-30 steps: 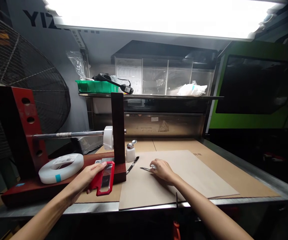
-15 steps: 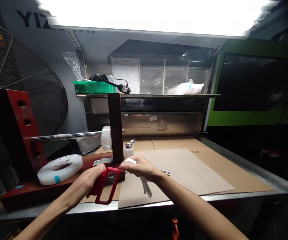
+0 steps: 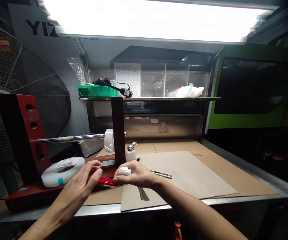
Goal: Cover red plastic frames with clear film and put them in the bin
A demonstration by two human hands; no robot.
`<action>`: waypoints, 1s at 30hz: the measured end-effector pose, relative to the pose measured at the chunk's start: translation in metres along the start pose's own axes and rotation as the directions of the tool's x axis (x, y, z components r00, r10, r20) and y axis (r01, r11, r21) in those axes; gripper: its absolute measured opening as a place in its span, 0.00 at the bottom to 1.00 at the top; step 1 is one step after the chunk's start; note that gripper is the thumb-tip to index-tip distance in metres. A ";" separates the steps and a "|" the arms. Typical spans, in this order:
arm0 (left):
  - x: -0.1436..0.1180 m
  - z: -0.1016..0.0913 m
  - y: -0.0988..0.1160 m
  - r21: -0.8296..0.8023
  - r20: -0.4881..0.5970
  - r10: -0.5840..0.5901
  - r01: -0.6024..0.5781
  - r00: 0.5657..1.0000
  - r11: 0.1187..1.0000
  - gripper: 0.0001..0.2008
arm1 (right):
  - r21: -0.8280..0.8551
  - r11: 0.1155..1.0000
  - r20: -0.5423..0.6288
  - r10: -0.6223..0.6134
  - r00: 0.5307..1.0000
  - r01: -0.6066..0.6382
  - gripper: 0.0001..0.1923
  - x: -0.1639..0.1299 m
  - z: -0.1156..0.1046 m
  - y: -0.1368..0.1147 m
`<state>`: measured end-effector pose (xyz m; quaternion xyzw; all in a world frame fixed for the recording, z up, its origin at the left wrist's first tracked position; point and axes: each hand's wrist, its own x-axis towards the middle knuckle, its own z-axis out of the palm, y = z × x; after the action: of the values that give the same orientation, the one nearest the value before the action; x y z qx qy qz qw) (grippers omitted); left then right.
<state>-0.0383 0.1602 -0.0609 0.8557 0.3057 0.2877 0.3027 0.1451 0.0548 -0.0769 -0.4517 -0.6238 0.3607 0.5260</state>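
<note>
Two hands meet over the surface (image 3: 184, 146), with the red piece (image 3: 106, 181) raised between them, tilted nearly edge-on. The left hand (image 3: 83, 180) is half open, thumb parted from forefinger, the piece's near end passing behind the thumb; how firmly it grips, I cannot tell. The right hand (image 3: 137, 175) is closed around a white wad (image 3: 125, 171), thumb at the piece's far end. I judge the handling to be under way: the piece is picked up, setting it down remains, and its finish cannot be told.
</note>
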 end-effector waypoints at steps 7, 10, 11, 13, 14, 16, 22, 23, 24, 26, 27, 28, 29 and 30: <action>0.019 0.013 -0.017 -0.165 -0.030 -0.232 0.224 0.972 0.960 0.24 | -0.792 0.548 0.080 -0.343 0.936 0.269 0.07 0.018 0.012 0.022; 0.030 0.019 -0.026 -0.153 -0.034 -0.216 0.208 0.976 0.966 0.19 | -0.736 0.638 0.029 -0.304 0.952 0.226 0.06 0.027 0.014 0.029; 0.035 0.018 -0.028 -0.129 -0.047 -0.212 0.205 0.976 0.970 0.17 | -0.647 0.738 -0.041 -0.283 0.958 0.190 0.06 0.030 0.013 0.031; 0.042 0.015 -0.030 -0.049 -0.097 -0.203 0.199 0.974 0.979 0.13 | -0.431 0.895 -0.196 -0.220 0.956 0.117 0.07 0.037 0.009 0.035; 0.045 0.013 -0.029 0.001 -0.133 -0.191 0.193 0.973 0.981 0.12 | -0.346 0.935 -0.267 -0.182 0.946 0.082 0.09 0.041 0.005 0.037; 0.049 0.009 -0.026 0.104 -0.208 -0.149 0.173 0.967 0.979 0.11 | -0.238 0.971 -0.366 -0.102 0.925 0.013 0.15 0.050 -0.002 0.041; 0.050 0.010 -0.011 0.301 -0.293 -0.005 0.097 0.956 0.949 0.11 | 0.132 0.981 -0.374 0.184 0.909 -0.145 0.19 0.070 -0.009 0.041; 0.050 0.011 -0.009 0.321 -0.296 0.011 0.089 0.955 0.943 0.11 | 0.173 0.973 -0.367 0.207 0.907 -0.153 0.17 0.072 -0.007 0.039; 0.049 0.012 -0.009 0.338 -0.299 0.025 0.082 0.954 0.937 0.11 | 0.208 0.966 -0.364 0.225 0.904 -0.156 0.16 0.073 -0.005 0.038; 0.049 0.012 -0.009 0.365 -0.306 0.046 0.073 0.951 0.928 0.12 | 0.264 0.952 -0.368 0.246 0.897 -0.152 0.13 0.074 0.000 0.036; 0.049 0.013 -0.009 0.376 -0.307 0.053 0.070 0.950 0.924 0.12 | 0.285 0.947 -0.374 0.250 0.893 -0.146 0.12 0.075 0.002 0.035; 0.049 0.013 -0.010 0.384 -0.306 0.059 0.066 0.950 0.921 0.12 | 0.304 0.943 -0.380 0.254 0.889 -0.139 0.11 0.075 0.003 0.035; 0.049 0.013 -0.010 0.392 -0.303 0.065 0.062 0.951 0.918 0.12 | 0.319 0.938 -0.386 0.258 0.886 -0.134 0.10 0.074 0.004 0.035; 0.048 0.013 -0.009 0.398 -0.300 0.069 0.059 0.951 0.915 0.12 | 0.334 0.934 -0.393 0.263 0.881 -0.130 0.09 0.074 0.005 0.035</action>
<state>-0.0011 0.1953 -0.0612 0.8449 0.3994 0.3494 0.0681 0.1441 0.1365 -0.0852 -0.4972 -0.3808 0.3936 0.6730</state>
